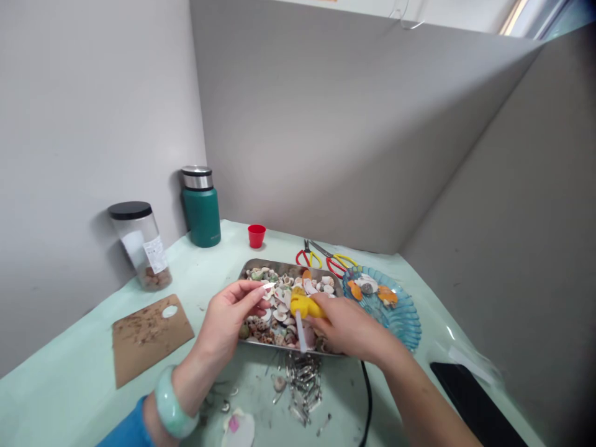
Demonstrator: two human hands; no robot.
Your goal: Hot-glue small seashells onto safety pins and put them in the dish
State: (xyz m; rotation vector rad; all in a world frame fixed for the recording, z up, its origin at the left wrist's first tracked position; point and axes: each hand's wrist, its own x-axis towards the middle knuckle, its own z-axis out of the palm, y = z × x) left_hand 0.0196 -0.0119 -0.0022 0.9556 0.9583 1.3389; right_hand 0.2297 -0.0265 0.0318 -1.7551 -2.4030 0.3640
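Observation:
My left hand [228,316] pinches a small white piece [269,285], perhaps a shell, between thumb and fingertips. A yellow hot glue gun [305,305] is gripped in my right hand [351,323], with a whitish glue stick [301,335] jutting from its back end toward me. Both hands hover over a metal tray [289,264] heaped with assorted seashells [265,332]. The gun's nozzle cannot be made out clearly. Just in front of the tray lies a pile of small metal clips or pins [305,385], with a loose shell [279,383] beside it.
Right of the tray sits a blue glass plate [405,323] with orange and white pieces. Behind are pliers [306,254], scissors [336,257] and a red cup [256,236]. A jar [144,248], green bottle [202,214] and cardboard [149,341] stand left. A black cable [367,397] runs nearby.

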